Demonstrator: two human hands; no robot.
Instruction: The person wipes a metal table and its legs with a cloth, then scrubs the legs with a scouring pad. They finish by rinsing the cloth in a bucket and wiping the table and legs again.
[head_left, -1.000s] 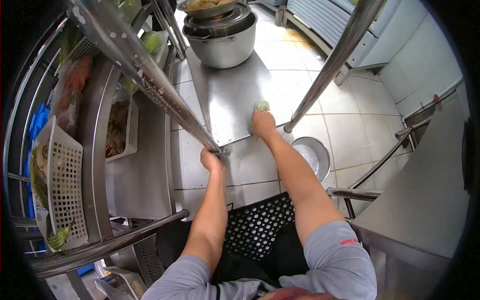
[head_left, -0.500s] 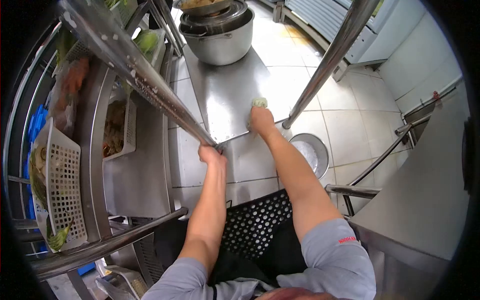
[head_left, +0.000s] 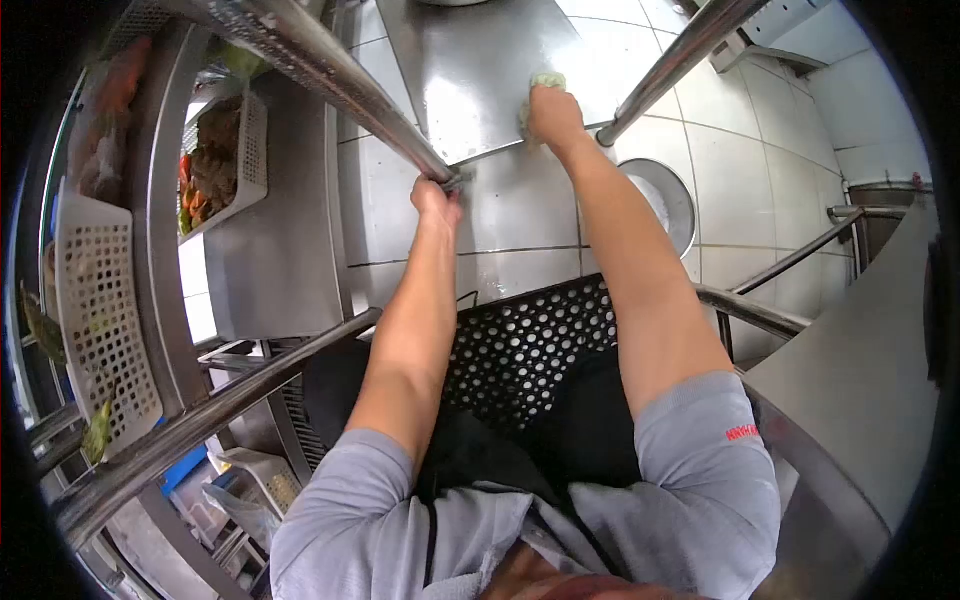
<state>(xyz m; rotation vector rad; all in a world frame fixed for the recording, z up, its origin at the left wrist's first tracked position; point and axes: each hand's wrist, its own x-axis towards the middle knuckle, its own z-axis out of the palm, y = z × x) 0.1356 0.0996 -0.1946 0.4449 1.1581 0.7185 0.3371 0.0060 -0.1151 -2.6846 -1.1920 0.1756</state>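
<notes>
My right hand is closed round a pale green cloth, over the front right part of a low metal shelf. At the shelf's front left corner, my left hand has its fingers curled at the foot of a shiny metal post; what they hold, if anything, is hard to make out. A second post rises just right of my right hand. Beside my right forearm, a round metal bowl stands on the floor.
White baskets of vegetables line the rack at the left. A black perforated crate lies below my arms. A metal rail and a steel counter stand at the right, on a tiled floor.
The view has tilted down, so the shelf and both hands appear higher and the large pot is nearly out of view. The cloth remains in my right hand.
</notes>
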